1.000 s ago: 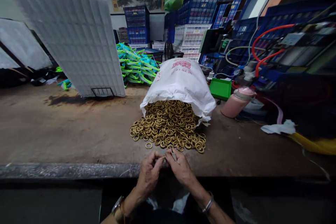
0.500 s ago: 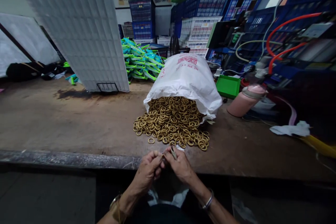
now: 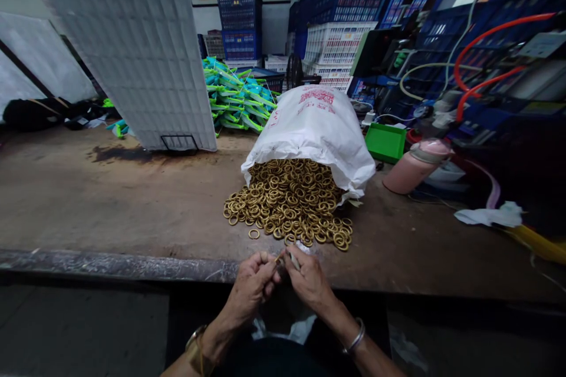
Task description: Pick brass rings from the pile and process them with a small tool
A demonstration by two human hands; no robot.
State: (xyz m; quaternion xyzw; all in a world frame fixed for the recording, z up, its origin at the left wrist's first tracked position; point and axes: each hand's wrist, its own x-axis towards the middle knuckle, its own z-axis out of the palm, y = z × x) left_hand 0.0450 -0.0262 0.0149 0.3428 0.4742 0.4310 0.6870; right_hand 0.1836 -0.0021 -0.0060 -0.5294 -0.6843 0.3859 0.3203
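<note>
- Golden piece [image 3: 277, 258], mostly hidden, sat pinched by the left hand [image 3: 254, 280] near the front edge of the counter [image 3: 132, 206].
- Right hand [image 3: 310, 280] gripped a slim greyish tool [image 3: 294, 261] just beside it.
- Brass-coloured rings [image 3: 292, 203] lay heaped beyond both hands.
- White sack [image 3: 309, 129] lay behind, rings filling its mouth.

The left hand [image 3: 250, 283] mostly hides a golden piece [image 3: 277, 258], too small to identify.
</note>
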